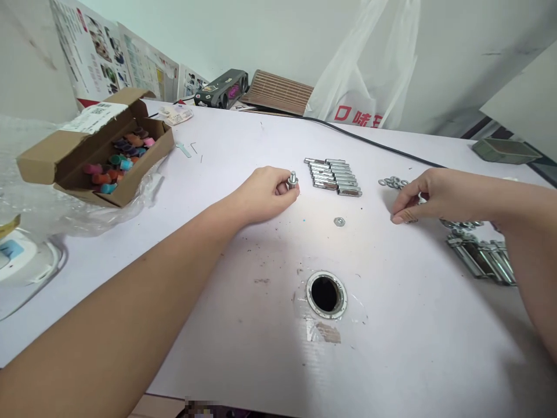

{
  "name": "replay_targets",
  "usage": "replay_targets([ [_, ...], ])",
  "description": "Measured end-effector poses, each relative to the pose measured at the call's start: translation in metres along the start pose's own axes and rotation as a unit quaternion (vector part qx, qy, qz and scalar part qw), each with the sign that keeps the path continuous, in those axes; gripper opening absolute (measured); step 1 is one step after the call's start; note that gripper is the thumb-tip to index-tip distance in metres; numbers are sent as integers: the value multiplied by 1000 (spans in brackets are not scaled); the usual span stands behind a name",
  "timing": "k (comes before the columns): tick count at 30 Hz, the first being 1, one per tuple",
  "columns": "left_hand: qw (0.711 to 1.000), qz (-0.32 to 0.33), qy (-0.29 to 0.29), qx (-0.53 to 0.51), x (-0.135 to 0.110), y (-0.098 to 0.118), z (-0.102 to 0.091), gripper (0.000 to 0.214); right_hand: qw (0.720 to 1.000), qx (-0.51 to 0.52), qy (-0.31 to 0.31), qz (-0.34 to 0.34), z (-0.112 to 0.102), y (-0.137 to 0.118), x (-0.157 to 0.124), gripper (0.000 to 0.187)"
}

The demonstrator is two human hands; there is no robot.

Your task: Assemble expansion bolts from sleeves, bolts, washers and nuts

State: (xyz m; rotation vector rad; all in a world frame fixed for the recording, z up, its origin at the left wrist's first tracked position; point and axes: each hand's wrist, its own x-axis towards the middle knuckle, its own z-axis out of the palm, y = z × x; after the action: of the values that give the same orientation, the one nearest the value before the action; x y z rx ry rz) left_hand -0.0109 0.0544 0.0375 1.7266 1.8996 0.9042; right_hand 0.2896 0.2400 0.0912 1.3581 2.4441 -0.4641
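My left hand (272, 194) is closed around a shiny metal bolt (293, 179), held upright with its narrow tip pointing up; its lower part is hidden by the fingers. To its right, short silver metal sleeves (333, 176) lie side by side in two columns. A single flat hex nut (339, 222) rests on the tabletop below them. My right hand (415, 200) reaches in from the right, thumb and fingers pinched together just beside a small heap of washers (393, 182). What that pinch holds is too small to make out. Partly behind the right forearm lies a pile of longer metal bolts (481, 255).
A round hole with a metal rim (308, 293) opens in the white table (243, 360). At left stands an open cardboard box (152, 142) of colourful small pieces, on bubble wrap. A black cable (369, 139), a plastic bag (361, 75) and a green tray (505, 150) line the back.
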Motion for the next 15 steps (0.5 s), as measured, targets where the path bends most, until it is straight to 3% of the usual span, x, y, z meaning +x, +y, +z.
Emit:
replay_targets([
  [3, 1000, 1, 3, -1, 1, -1, 2, 32, 996, 75, -15, -35, -7, -18, -11, 18],
  [4, 1000, 1, 3, 2, 1, -1, 2, 33, 991, 124, 8, -58, -8, -31, -16, 21],
  [8, 1000, 1, -3, 16, 1, 0, 2, 30, 916, 360, 74, -161, 3, -103, -24, 36],
  [11, 1000, 5, -16, 3, 1, 1, 0, 22, 888, 411, 90, -188, 23, -148, -10, 40],
  [15, 1000, 5, -16, -12, 2, 0, 1, 20, 863, 442, 134, -204, 46, -166, 16, 49],
])
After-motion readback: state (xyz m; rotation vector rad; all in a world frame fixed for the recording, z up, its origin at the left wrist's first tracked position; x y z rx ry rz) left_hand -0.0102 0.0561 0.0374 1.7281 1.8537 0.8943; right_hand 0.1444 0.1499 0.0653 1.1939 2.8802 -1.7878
